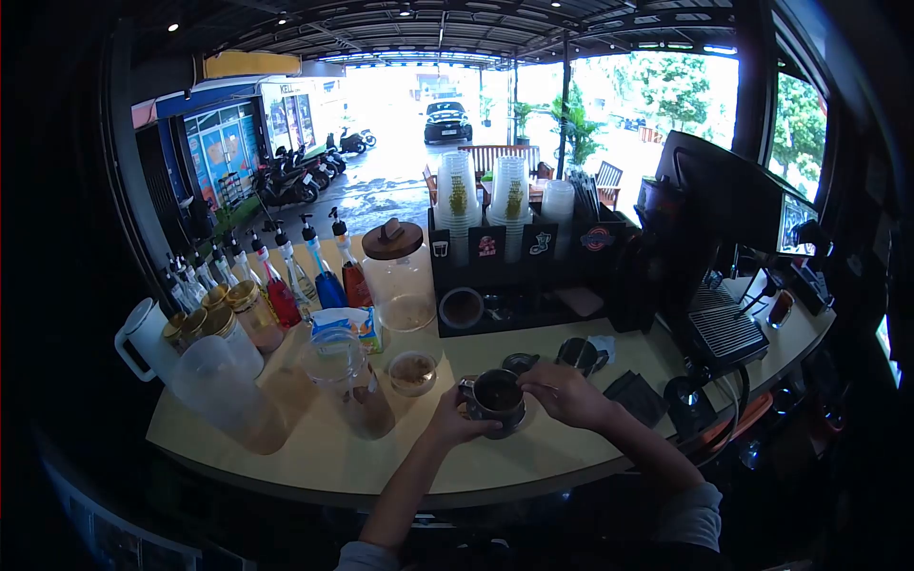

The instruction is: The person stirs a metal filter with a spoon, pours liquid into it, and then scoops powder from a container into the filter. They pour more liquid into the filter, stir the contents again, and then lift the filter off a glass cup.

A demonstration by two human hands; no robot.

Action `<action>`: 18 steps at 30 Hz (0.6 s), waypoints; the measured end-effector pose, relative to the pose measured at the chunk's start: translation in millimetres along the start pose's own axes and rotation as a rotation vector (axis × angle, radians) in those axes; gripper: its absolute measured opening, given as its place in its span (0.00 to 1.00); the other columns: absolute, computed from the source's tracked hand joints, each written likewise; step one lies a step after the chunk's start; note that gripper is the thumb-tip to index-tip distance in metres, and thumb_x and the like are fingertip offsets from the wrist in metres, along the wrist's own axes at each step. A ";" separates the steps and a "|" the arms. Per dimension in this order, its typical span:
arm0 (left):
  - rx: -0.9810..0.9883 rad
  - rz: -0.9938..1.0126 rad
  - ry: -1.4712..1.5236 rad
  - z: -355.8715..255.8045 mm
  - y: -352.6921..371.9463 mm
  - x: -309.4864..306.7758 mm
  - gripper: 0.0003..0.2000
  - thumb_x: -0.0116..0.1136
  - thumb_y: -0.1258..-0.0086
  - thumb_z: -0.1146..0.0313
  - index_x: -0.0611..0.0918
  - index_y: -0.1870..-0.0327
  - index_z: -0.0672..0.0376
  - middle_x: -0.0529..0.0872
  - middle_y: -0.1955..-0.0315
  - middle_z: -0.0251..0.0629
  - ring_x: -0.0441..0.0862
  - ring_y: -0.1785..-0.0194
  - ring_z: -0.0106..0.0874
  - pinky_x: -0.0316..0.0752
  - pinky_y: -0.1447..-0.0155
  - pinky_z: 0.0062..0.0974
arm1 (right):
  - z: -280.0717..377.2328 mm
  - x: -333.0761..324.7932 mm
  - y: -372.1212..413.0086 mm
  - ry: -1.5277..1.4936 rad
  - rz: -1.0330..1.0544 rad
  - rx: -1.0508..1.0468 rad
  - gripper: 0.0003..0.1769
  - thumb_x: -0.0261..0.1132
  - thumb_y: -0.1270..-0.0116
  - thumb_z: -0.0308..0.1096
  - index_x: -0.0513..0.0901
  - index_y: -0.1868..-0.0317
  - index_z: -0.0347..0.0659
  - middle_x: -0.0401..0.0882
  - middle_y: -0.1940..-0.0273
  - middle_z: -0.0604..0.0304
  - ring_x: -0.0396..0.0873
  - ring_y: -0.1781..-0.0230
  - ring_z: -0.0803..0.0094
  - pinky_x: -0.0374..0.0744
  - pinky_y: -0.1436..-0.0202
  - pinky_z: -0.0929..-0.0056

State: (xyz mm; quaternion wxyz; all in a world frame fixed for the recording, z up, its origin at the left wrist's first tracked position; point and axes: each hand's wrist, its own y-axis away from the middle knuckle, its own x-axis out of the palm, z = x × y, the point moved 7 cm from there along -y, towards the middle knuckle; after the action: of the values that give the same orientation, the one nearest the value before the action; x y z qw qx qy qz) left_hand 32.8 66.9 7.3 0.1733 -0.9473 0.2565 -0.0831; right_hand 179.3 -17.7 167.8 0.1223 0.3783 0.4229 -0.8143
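A dark cup [497, 390] filled with dark liquid stands on a saucer [511, 424] near the counter's front edge. My left hand [455, 420] is closed around the cup's left side, by its handle. At the cup's right rim, my right hand [568, 393] is pinched on something thin, too small to make out. Just behind the cup lies a small dark round item [521, 363]. Another dark cup [577, 353] is behind my right hand. To the left of the cup sits a small clear bowl [412, 373] with brownish contents.
Clear pitchers [352, 390], lidded jars [253, 314] and pump bottles [327, 276] crowd the counter's left. A wood-lidded glass jar [400, 281] stands beside a black organizer [571, 305] with stacked plastic cups [512, 195]. An espresso machine [725, 328] and folded dark cloth [636, 398] are right.
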 end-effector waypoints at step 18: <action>-0.075 -0.034 -0.032 -9.9 2.0 2.5 0.43 0.84 0.64 0.66 0.73 0.40 0.59 0.81 0.48 0.39 0.79 0.42 0.33 0.78 0.41 0.34 | -5.0 -1.8 2.5 -0.086 0.050 0.077 0.07 0.60 0.33 0.26 0.78 0.57 0.33 0.80 0.62 0.48 0.81 0.59 0.52 0.79 0.56 0.62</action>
State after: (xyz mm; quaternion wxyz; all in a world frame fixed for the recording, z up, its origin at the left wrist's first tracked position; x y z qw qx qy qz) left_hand 31.6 61.2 15.8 0.1401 -0.9585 0.2405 -0.0613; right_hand 184.4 -15.5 165.9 0.1461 0.3579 0.3760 -0.8421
